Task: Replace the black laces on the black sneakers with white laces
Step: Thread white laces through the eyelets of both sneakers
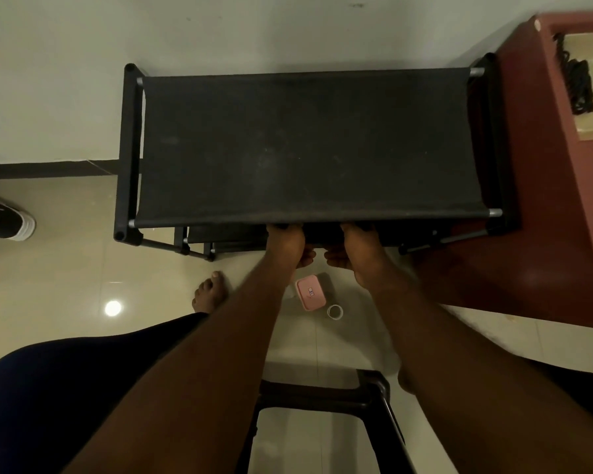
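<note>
Both my arms reach forward to the front edge of a black shoe rack (pixel 308 148) with a fabric top shelf. My left hand (pixel 286 246) and my right hand (pixel 358 249) sit side by side just under that edge. Their fingers go into the dark space below the shelf and are hidden, so what they touch cannot be made out. One black sneaker with a white sole (pixel 6 218) lies on the floor at the far left. A bundle of black laces (pixel 577 82) rests on the brown cabinet (pixel 541 200) at the right. No white laces are visible.
On the tiled floor below my hands lie a small pink box (pixel 310 292) and a roll of clear tape (pixel 335 312). A black stool frame (pixel 326 398) stands between my legs, and my bare foot (pixel 210 290) is to the left. The rack stands against a white wall.
</note>
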The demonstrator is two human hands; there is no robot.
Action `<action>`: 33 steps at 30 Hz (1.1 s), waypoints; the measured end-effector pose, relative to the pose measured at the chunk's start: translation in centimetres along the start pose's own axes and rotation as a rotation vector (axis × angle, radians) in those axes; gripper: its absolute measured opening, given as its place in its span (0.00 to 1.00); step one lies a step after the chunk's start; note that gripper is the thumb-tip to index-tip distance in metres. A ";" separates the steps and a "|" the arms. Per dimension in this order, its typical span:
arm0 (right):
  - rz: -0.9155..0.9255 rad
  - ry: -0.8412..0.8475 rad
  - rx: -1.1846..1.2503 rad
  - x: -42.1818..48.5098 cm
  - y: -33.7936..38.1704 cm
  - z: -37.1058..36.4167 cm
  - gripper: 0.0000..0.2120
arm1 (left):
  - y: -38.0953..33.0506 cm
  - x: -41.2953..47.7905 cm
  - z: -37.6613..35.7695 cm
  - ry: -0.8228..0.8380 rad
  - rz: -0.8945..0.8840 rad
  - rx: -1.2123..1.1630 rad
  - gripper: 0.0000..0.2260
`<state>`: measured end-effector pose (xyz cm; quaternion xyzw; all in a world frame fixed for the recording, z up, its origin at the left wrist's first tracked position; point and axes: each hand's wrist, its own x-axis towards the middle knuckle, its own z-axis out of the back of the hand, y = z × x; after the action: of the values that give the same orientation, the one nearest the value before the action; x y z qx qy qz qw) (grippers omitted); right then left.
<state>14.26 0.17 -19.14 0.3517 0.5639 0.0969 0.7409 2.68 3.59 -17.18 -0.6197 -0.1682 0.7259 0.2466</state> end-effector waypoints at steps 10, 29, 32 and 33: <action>-0.007 -0.002 -0.018 -3.9 -0.6 0.7 0.20 | 1.7 -3.0 1.4 0.035 -0.056 0.027 0.21; -0.161 -0.046 0.211 -0.8 0.8 -0.7 0.16 | 0.1 -0.6 0.7 0.058 -0.013 -0.287 0.16; -0.155 -0.038 0.208 -1.0 0.8 -0.7 0.17 | 0.4 -0.6 1.2 0.099 -0.022 -0.259 0.16; -0.147 -0.028 0.204 -1.4 0.9 -0.6 0.16 | 0.5 -0.7 1.3 0.113 -0.024 -0.257 0.16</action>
<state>13.48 0.36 -17.59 0.3842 0.5846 -0.0203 0.7143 1.43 2.81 -16.68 -0.6840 -0.2531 0.6593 0.1827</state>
